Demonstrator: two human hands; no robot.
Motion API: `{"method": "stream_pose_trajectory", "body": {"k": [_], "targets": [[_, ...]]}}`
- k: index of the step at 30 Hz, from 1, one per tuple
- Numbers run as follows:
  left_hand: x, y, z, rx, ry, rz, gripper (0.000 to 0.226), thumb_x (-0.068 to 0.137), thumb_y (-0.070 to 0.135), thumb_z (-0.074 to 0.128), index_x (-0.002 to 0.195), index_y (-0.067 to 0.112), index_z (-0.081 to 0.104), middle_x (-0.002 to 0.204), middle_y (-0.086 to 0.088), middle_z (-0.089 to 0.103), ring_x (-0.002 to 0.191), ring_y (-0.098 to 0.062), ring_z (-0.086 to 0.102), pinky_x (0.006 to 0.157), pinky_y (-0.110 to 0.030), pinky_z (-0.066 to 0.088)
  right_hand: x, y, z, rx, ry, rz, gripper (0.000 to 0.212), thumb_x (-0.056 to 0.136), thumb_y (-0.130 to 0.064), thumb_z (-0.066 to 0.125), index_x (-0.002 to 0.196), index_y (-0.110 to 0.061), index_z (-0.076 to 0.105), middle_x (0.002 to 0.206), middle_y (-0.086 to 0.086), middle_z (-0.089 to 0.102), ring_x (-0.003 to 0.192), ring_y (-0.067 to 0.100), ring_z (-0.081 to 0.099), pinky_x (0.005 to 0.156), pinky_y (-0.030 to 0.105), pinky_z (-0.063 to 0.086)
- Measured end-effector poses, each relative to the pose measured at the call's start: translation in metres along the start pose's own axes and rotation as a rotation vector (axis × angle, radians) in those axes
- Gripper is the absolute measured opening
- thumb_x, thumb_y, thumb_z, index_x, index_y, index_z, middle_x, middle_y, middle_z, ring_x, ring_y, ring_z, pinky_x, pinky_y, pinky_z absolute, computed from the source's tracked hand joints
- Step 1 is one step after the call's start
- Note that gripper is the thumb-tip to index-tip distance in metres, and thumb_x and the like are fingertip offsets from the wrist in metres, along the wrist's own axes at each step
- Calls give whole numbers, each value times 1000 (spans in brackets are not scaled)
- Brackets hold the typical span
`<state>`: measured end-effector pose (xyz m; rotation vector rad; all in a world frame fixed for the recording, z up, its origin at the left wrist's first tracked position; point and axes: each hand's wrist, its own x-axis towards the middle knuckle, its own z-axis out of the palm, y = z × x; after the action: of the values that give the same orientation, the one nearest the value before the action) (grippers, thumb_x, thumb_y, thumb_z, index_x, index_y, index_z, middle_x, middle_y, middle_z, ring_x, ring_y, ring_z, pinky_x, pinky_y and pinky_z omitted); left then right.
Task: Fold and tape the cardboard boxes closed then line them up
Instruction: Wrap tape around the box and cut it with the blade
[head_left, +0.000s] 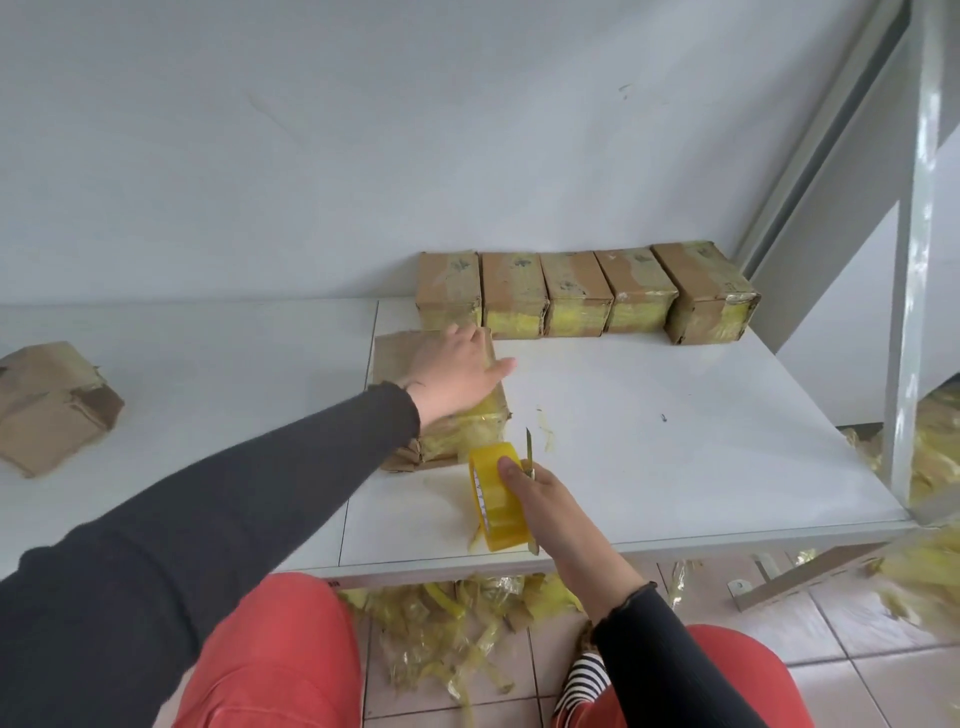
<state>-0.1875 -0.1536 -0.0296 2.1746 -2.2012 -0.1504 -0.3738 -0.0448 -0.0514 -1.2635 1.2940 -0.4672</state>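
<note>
Taking the box under the left hand as the landmark, the scene reads from the far left of the desk. Well to the left of that box lies a crumpled cardboard box, its flaps loose and untaped, most likely set aside to wait its turn.

The box in hand sits near the middle of the desk, its near end already wrapped in yellowish tape. The left hand lies flat on its top with straight, spread fingers, pressing down rather than gripping; this looks meant to steady the box and smooth the tape, or to get ready to slide it away.

Just in front and to the right of this box, the right hand grips a roll of yellow-clear packing tape, fingers curled around the roll. A small cutter blade sticks up from the same hand, so both tools stay together and one hand can tape and cut.

Behind the box and running off to its right, five taped boxes stand side by side against the wall, touching one another. The landmark box sits just in front of the row's left end, so it probably joins there next.

Below the desk edge, tape scraps litter the floor.
</note>
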Motion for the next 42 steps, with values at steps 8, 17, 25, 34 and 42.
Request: {"method": "stream_pose_trajectory", "body": {"k": [8, 17, 25, 34, 42], "targets": [[4, 15, 33, -40, -14, -37, 133, 74, 103, 11, 164, 6, -7, 172, -14, -14, 159, -26, -14, 130, -44, -4, -5, 14, 14, 209, -100, -91, 61, 89, -68, 57, 137, -31, 60, 129, -4, 71, 127, 17, 62, 115, 46, 43], [19, 2, 29, -49, -10, 32, 113, 89, 89, 19, 165, 9, -5, 173, -5, -10, 160, -18, -10, 130, -38, -2, -17, 6, 41, 350, -25, -75, 29, 111, -25, 45, 128, -3, 53, 100, 14, 79, 88, 21, 74, 88, 44, 58], [-12, -2, 0, -584, 182, 73, 79, 101, 68, 41, 163, 20, 28, 171, 2, 20, 159, -12, 10, 129, -47, 11, -21, -2, 38, 385, -56, -7, 32, 111, -28, 44, 129, -2, 50, 103, 15, 78, 84, 23, 73, 79, 40, 59], [-147, 18, 56, -1152, -24, -418, 50, 95, 69, 54, 124, 28, 61, 111, 8, 67, 96, -6, 64, 77, -30, 50, -14, 10, 15, 11, -97, -86, 42, 106, -56, 42, 122, -21, 56, 119, 12, 70, 111, 25, 68, 103, 44, 52], [-142, 25, 64, -1490, 26, -431, 46, 77, 75, 70, 99, 36, 73, 113, 6, 76, 116, -24, 68, 109, -58, 47, 13, -20, -35, -657, 132, -370, 43, 100, -61, 50, 105, -19, 48, 83, -6, 59, 70, 14, 55, 60, 32, 37]]}}
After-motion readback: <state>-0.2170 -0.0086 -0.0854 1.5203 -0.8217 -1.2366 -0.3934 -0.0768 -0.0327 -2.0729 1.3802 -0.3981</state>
